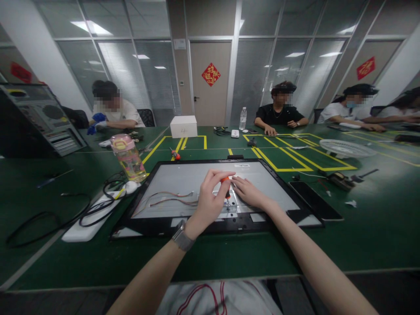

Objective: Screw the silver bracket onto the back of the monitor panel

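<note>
A flat display panel (272,186) with a black frame and a grey metal back lies on the green table in front of me. My left hand (211,192), with a watch on its wrist, grips an orange and black screwdriver (227,192) by its handle. The screwdriver stands upright, its tip down at a metal plate near the panel's front edge. My right hand (247,191) lies with fingers stretched out on the panel, just right of the screwdriver. Thin cables (170,199) run across the panel's left half.
Left of the panel are a pink-lidded bottle (127,157), a white power strip (88,223) with black cords, and an open computer case (42,118). A black phone (315,200) lies to the right. Behind are a red screwdriver (175,155) and a white box (183,127). Several people sit across the table.
</note>
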Demonstrator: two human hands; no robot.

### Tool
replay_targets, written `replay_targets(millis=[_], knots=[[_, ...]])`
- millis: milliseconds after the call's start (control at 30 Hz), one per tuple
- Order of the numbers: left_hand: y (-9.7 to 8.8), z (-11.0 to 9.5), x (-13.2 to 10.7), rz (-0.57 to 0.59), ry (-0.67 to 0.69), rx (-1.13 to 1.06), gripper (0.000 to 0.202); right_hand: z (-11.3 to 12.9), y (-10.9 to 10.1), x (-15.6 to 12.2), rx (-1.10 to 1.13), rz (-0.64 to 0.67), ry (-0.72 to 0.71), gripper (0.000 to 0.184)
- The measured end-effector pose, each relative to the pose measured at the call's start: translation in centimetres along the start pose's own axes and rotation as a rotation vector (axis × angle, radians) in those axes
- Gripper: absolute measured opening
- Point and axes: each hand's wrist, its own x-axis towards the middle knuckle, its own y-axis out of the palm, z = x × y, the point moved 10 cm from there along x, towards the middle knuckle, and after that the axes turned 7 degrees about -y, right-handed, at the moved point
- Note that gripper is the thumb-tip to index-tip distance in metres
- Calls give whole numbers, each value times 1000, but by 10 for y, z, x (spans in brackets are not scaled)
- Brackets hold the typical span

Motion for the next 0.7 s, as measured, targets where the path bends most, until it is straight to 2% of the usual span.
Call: replay_targets(millis=[133,333,500,700], knots=[[1,5,-1,32,-53,-48,32,0,-1,0,0,0,4,48],[-3,5,-2,-46,-21,39,22,-2,0,0,3,-12,-7,48],[-1,13,-1,-20,-92,-45,29,-3,2,-1,-6,7,7,48],[-7,2,-1,-80,3,68,18,-1,0,0,-7,-5,-4,48]])
